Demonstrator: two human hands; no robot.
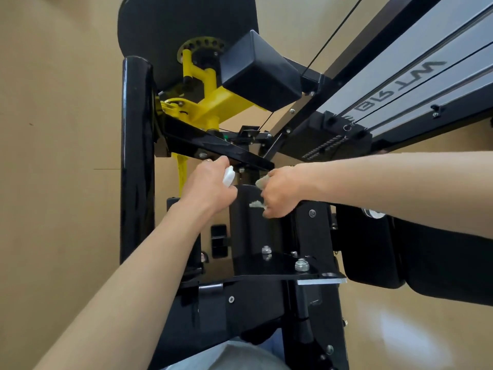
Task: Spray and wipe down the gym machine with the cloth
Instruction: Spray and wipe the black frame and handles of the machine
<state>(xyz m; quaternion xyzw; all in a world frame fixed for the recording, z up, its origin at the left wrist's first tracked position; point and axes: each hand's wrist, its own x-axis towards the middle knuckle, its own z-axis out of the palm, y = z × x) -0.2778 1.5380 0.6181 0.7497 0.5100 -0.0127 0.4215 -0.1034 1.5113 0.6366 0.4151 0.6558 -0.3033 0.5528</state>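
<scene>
Nearest the camera, a pale garment [240,356] is seen at the bottom edge, with the black base of the gym machine [256,303] rising just beyond it. A flat black plate [282,265] with two silver nuts [302,264] juts out there, its bright right edge ending over bare tan floor [400,329]. To the right a black pad [400,255] is set close beside the frame, leaving only a narrow gap.

Farther in, both forearms are stretched toward an upright black panel [248,222]. The left hand [210,188] is curled round a white spray bottle [229,176], of which only a small part shows, angled up and to the right toward a slanting black bar [213,146]. The right hand [280,192] is clenched on a pale cloth [260,204], bunched and pressed against the top of the panel; bits of it show above and below the fist. The two hands are near each other but apart, with the panel's top edge between them.

To the left a tall black post [137,156] stands, with open tan floor beyond it. Farthest off, a yellow bracket [210,102], a black square block [256,73] and a round black pad [186,30] are seen, while grey rails [413,76] with thin cables run away to the upper right.
</scene>
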